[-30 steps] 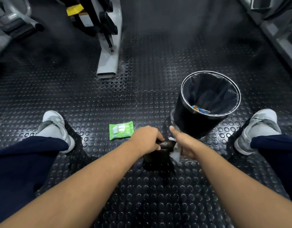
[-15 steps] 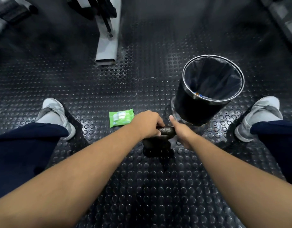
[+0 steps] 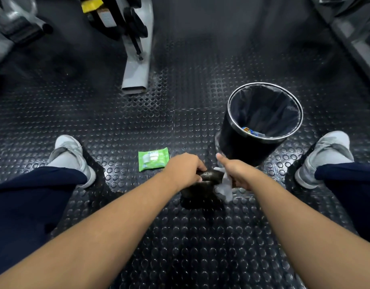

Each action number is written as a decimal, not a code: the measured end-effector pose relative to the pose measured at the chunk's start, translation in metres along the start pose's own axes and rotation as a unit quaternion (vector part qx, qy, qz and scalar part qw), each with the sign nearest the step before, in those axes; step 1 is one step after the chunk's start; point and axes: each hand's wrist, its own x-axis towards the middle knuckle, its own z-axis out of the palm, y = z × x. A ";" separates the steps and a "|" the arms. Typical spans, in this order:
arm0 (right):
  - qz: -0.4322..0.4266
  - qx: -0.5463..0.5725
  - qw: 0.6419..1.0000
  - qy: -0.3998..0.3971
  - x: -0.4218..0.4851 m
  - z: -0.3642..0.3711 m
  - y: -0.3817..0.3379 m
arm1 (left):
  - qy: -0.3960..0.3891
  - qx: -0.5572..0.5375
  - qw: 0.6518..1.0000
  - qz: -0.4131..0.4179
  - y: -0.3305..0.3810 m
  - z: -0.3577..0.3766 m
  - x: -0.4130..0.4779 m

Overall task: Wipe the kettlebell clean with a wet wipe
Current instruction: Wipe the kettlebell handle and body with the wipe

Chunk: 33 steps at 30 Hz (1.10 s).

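Left hand (image 3: 184, 170) clenched round the left end of the kettlebell (image 3: 200, 191) handle. Right hand (image 3: 236, 174) grips the right end through the wipe (image 3: 223, 188), thumb straight out; wipe tail hangs beside the bell. Bell sits on floor (image 3: 190, 247). Bin (image 3: 242, 147) just beyond right thumb. Pack (image 3: 153, 161) just left of left hand. Open floor between forearms.

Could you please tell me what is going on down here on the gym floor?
A person is cleaning a black kettlebell that stands on the studded rubber floor between their feet. The left hand grips its handle, while the right hand holds a white wet wipe against the handle's right end. A green pack of wipes lies on the floor beside the left hand, and a lined black bin stands beyond the right hand.
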 end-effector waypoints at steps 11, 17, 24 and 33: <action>-0.102 -0.222 0.968 0.056 0.000 0.017 -0.003 | 0.028 0.003 1.000 0.005 0.005 0.009 -0.011; -0.091 -0.218 0.971 0.045 -0.010 0.009 -0.003 | -0.025 0.044 0.998 0.038 -0.004 -0.007 -0.011; -0.088 -0.292 0.951 0.050 -0.009 -0.006 -0.024 | -0.025 0.065 0.997 0.025 -0.003 -0.007 -0.008; -0.092 -0.337 0.937 0.016 0.014 0.015 -0.014 | -0.004 0.073 0.997 0.035 -0.006 0.001 -0.007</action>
